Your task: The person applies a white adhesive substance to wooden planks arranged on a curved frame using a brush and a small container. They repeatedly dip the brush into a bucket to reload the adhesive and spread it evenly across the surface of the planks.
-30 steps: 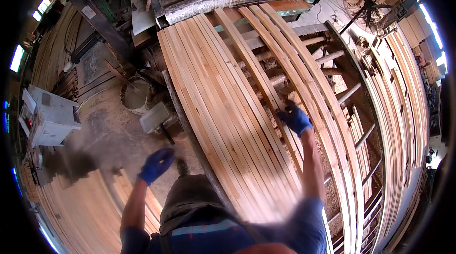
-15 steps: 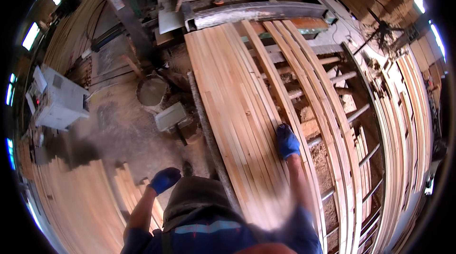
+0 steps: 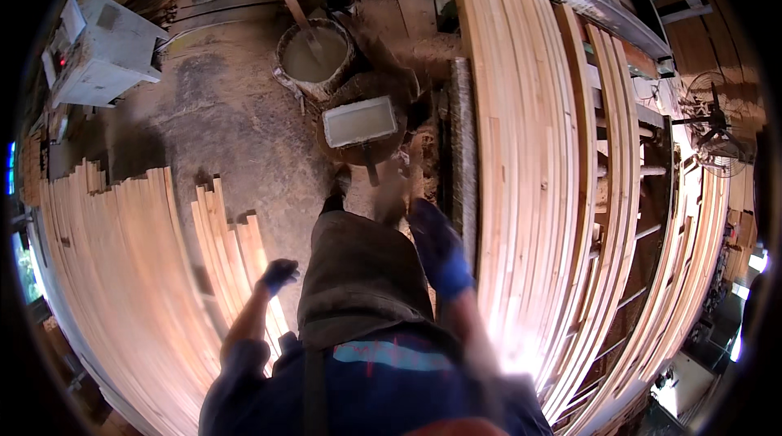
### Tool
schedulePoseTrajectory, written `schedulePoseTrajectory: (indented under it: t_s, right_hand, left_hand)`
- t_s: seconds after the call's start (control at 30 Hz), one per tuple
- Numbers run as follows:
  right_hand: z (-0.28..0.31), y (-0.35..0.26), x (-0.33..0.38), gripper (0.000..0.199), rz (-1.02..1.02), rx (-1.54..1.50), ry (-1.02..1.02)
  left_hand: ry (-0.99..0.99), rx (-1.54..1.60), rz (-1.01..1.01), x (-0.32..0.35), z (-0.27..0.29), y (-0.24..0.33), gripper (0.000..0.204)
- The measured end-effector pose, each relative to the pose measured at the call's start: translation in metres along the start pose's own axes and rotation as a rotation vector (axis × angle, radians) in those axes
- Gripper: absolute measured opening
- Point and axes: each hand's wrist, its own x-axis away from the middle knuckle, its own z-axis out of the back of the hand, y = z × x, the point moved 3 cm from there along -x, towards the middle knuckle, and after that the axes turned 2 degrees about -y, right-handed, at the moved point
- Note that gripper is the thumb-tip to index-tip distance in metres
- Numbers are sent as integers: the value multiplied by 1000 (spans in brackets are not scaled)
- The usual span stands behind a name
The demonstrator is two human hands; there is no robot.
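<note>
My left hand [image 3: 281,274], in a blue glove, hangs over the floor beside a few narrow boards [image 3: 216,220]. Its thumb stands a little apart from the fingers and nothing shows in it. My right hand [image 3: 441,250], gloved in blue too, is raised beside my apron [image 3: 362,273], left of the wooden strips [image 3: 521,151] lying side by side on the machine bed. Motion smears its fingers, so their closing cannot be made out. It appears apart from the strips. A few strips [image 3: 619,126] lie separately, right of the main row.
Ahead of me stand a round bucket [image 3: 332,82] with a stick in it and a pale rectangular tray [image 3: 358,121]. A metal rail [image 3: 464,159] edges the bed. At left are stacked boards [image 3: 114,248] and a white cabinet [image 3: 106,45]. A fan [image 3: 710,120] stands far right.
My right hand has come off the strips and moved left, close to my body. My left hand has dropped slightly. The view has turned left, so the strips appear farther right.
</note>
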Motion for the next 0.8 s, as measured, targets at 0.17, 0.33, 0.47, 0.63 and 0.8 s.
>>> schedulePoseTrajectory:
  t_s: [0.17,0.33,0.47,0.63,0.8]
  right_hand:
    - [-183,168,-147,35,-250,87,-156]
    - [-255,195,-206,29,-125,357,-24]
    - [-217,129,-223,27,-290,81,44]
    - [-120,60,-182,30,-225,-136,50]
    - [76,-64,-81,19,79,-245,276]
  left_hand:
    - [-100,336,-148,5,46,41,31]
    - [187,369,73,23,123,-1,44]
    - [230,332,224,41,139,-62,47]
    - [177,340,219,18,108,-38,36]
    - [-199,366,-154,-39,59,42,24]
